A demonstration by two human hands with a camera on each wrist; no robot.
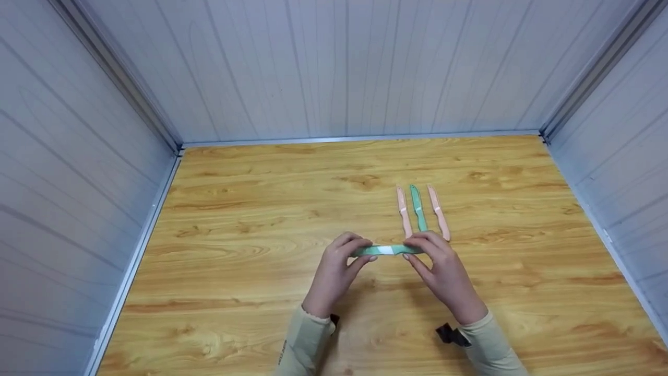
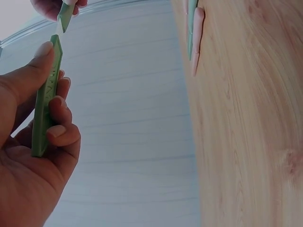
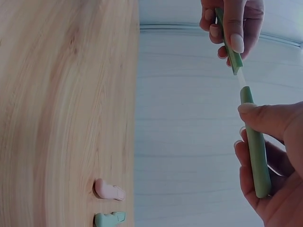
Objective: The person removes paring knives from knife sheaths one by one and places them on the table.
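Note:
In the head view, both hands hold a green knife level above the table. My left hand pinches its flat green sheath, which has small holes along one face in the left wrist view. The smooth green knife handle lies along the fingers of my right hand, thumb on top near the blade end. A short stretch of white blade shows between sheath and handle; the rest of the blade is hidden in the sheath.
Beyond the right hand, three sheathed knives lie side by side on the wood-grain table: a pink knife, a green knife and another pink knife. Pale panel walls enclose the table at the back and both sides.

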